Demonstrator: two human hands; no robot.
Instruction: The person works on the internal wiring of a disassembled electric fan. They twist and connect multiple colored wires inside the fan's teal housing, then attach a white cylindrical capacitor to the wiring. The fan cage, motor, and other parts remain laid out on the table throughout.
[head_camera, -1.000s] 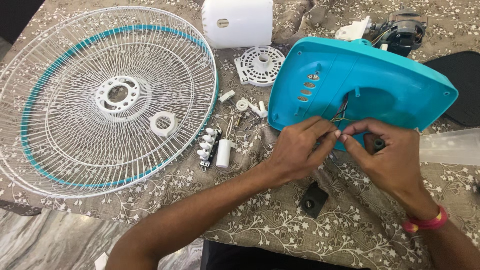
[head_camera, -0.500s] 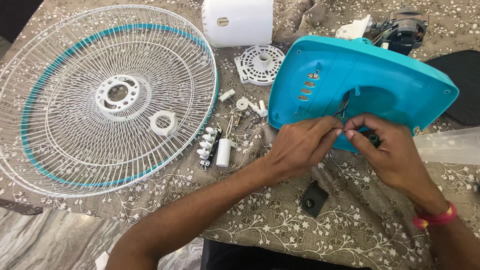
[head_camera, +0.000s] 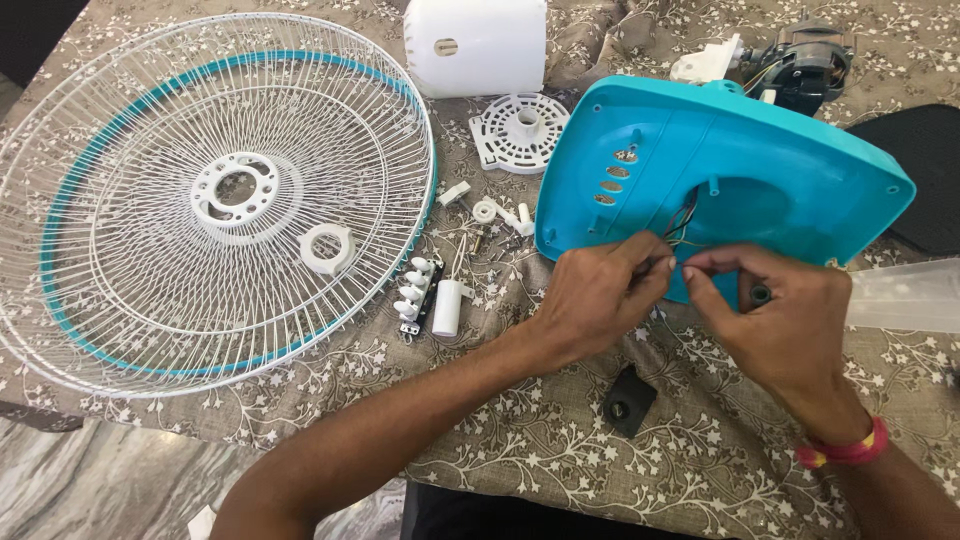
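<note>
Toward the right edge of the patterned tablecloth (head_camera: 520, 450), both hands pinch thin wires (head_camera: 682, 222) trailing from the tilted blue fan base (head_camera: 780, 170): left hand (head_camera: 600, 300) and right hand (head_camera: 785, 315) meet fingertip to fingertip just below it.

The left hand (head_camera: 600, 300) and right hand (head_camera: 785, 320) are covering the lower edge of the blue fan base (head_camera: 760, 170) and the wire ends (head_camera: 680, 225) between their fingertips. Beyond the right hand, the frame edge is cutting off a clear plastic piece (head_camera: 905, 295).
</note>
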